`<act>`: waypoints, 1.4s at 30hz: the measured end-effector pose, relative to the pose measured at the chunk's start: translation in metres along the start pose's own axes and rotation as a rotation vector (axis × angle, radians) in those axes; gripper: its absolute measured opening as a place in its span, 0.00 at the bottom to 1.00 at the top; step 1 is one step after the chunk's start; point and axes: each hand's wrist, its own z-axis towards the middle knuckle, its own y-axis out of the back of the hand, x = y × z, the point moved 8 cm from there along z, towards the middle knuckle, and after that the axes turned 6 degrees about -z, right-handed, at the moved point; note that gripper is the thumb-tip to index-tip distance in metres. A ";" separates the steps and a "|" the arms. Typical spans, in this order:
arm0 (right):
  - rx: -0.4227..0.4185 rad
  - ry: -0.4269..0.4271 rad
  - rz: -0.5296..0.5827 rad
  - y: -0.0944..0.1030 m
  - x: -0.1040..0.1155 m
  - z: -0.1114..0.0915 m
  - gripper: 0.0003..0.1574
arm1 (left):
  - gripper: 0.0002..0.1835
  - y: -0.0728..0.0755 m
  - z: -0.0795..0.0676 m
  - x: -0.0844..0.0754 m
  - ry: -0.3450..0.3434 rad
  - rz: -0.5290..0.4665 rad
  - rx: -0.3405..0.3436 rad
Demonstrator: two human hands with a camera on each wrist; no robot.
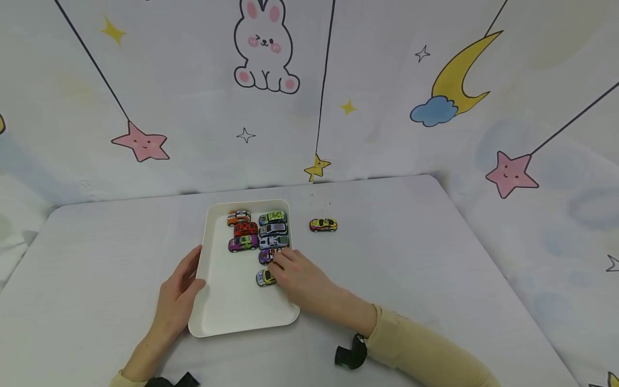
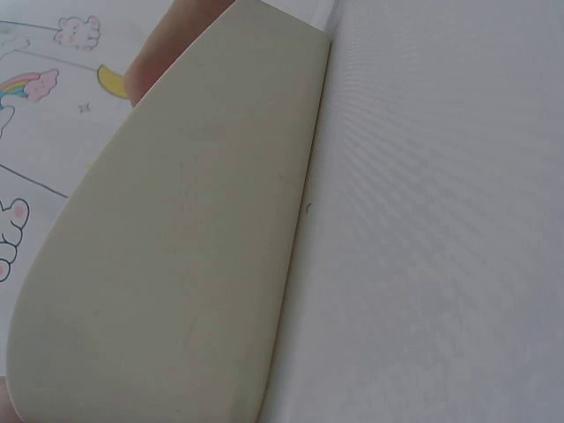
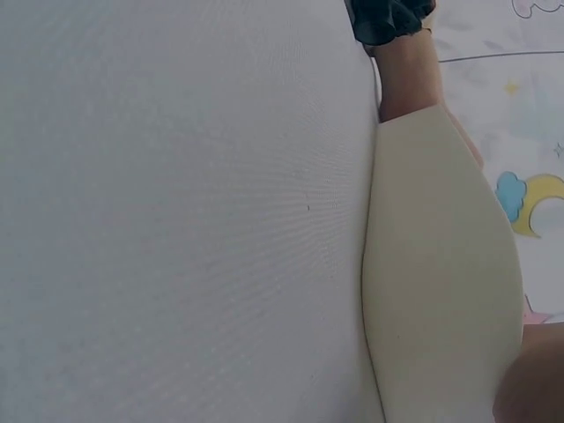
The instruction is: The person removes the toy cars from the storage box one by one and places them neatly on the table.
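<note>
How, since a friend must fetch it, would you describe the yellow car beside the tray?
On the white table, find the white tray holding toy cars. Right of its far half is a yellow-and-red car. Unlike the others, it sits alone, outside the tray.

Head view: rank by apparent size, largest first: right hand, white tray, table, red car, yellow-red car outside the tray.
1. table
2. white tray
3. right hand
4. red car and yellow-red car: too alike to rank
</note>
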 end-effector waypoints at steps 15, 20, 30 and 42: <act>-0.095 0.023 0.021 0.004 0.001 -0.003 0.16 | 0.35 0.001 0.001 -0.001 0.002 0.004 -0.001; -0.147 0.020 0.062 0.008 -0.001 -0.005 0.16 | 0.35 0.001 0.001 -0.004 -0.004 0.004 -0.002; -0.274 -0.022 0.141 0.011 -0.009 -0.014 0.18 | 0.35 0.001 0.002 -0.004 -0.006 0.000 -0.006; -0.324 -0.090 0.304 0.010 -0.021 -0.021 0.21 | 0.35 0.001 0.000 -0.003 -0.002 -0.003 -0.002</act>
